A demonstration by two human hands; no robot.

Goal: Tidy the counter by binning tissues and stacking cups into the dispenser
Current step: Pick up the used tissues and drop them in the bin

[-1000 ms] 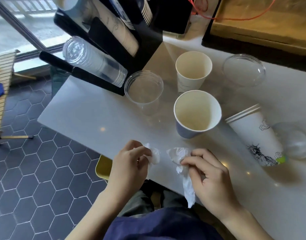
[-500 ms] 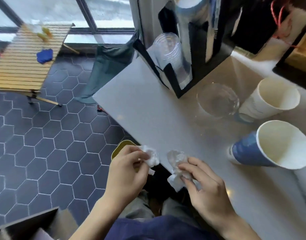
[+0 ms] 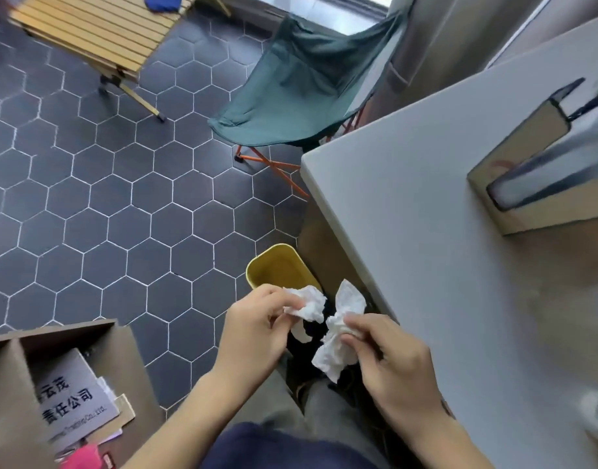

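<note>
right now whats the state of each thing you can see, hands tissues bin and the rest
left hand: closed on a crumpled tissue
right hand: closed on a second crumpled tissue
yellow bin: open, on the floor beside the counter, no tissue in the visible part
green folding chair: unfolded, unoccupied
cardboard box: open, papers inside

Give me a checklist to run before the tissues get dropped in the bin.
1. Left hand grips its tissue: ok.
2. Right hand grips its tissue: ok.
3. Bin mouth open, no lid: ok.
4. Tissues over the bin mouth: not ok; they are held nearer the person than the opening.
5. Room left inside the bin: cannot tell; the hands and tissues hide part of it.
6. Nothing between hands and bin: ok.
</note>
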